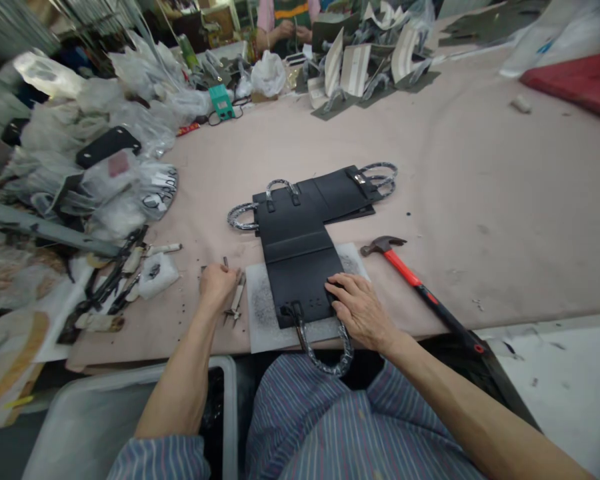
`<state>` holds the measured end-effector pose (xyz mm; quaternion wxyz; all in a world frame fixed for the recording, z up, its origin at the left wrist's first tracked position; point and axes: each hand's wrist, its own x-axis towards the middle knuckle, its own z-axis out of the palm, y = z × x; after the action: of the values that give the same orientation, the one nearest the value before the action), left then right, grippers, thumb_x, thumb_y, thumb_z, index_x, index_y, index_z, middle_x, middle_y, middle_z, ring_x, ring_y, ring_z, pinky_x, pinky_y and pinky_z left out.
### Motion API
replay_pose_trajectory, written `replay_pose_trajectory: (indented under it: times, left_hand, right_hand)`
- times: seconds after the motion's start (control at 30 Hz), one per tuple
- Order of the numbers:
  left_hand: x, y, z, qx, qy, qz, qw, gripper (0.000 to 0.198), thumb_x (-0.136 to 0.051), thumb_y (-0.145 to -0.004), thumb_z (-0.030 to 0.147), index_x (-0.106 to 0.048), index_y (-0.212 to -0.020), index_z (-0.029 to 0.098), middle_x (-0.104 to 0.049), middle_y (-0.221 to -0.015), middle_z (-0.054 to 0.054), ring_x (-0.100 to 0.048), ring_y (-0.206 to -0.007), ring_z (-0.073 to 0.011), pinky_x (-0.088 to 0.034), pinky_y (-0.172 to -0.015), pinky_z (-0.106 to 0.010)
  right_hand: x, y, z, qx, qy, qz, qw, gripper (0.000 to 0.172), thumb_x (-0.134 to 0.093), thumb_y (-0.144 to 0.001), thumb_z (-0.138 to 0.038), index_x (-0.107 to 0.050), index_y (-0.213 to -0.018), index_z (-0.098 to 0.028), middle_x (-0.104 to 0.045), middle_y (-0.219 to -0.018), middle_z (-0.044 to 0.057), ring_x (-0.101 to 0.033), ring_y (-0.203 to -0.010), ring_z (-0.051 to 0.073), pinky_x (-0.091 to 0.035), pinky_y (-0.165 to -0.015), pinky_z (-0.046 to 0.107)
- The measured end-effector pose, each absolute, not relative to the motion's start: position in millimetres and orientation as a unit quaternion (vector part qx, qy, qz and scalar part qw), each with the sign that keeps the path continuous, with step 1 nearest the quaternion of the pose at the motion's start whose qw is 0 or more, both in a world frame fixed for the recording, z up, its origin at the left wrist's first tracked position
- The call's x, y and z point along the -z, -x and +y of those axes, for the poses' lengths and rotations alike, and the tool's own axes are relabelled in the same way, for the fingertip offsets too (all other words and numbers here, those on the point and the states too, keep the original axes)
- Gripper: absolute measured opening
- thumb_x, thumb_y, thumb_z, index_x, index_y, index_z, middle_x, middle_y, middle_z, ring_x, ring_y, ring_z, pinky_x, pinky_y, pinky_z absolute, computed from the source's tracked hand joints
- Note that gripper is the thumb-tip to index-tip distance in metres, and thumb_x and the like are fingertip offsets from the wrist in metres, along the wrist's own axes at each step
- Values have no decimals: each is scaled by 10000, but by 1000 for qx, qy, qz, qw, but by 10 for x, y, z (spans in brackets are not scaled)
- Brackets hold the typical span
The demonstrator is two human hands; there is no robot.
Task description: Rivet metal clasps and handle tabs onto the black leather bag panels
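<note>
My right hand rests on the right edge of a black leather bag panel, its fingers apart and slightly bent. A plastic-wrapped handle loops off the panel's near edge; one end sits on the panel by small holes, and the other end passes beside my right hand. To the left of the panel, my left hand is closed on a thin dark rod, whose tip sticks up above the fingers. Close to that hand lies a metal divider-like tool. A whitish board lies beneath the panel.
A claw hammer with a red-black grip lies at right. Another black panel with wrapped handles lies behind. Tools and plastic bags crowd the left; a plastic bin stands below. Across the table is another person's hands.
</note>
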<state>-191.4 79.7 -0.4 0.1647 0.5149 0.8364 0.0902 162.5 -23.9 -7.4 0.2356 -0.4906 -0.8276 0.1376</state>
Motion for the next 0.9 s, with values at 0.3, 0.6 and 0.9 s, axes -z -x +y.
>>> replay_pose_trajectory:
  times: [0.3,0.6,0.9]
  left_hand:
    - [8,2109,895,-154,-405,844,315,184,-731,-683,184,-593,-565,151,-566,-432,-57,-645,-470,-247,-503,-496,-317]
    - [-468,1249,319,-476,-342,549,596,375,-805,-660,270,-622,-969,163,-772,-861,-48,-756,-793,-187,-614,-740,-293]
    - [46,431,-119,-470,-489,553,484,187,-684,-883,342,-694,-943,165,-789,-885,-53,-747,-833,-161,-592,-811,-276]
  right_hand:
    - [220,-1653,-207,-116,474,-839,240,381,-431,-1004,-295,-610,-1319,-178,-575,-1400,120,-467,-1331,304,-358,-1129,522]
    - [91,-1612,-217,-131,487,-827,251,360,-471,-967,-223,-634,-1283,-164,-598,-1364,119,-467,-1305,300,-380,-1121,520]
    - [56,-1618,-213,-133,490,-826,246,362,-492,-962,-210,-608,-1303,-171,-582,-1364,111,-447,-1305,305,-372,-1127,518]
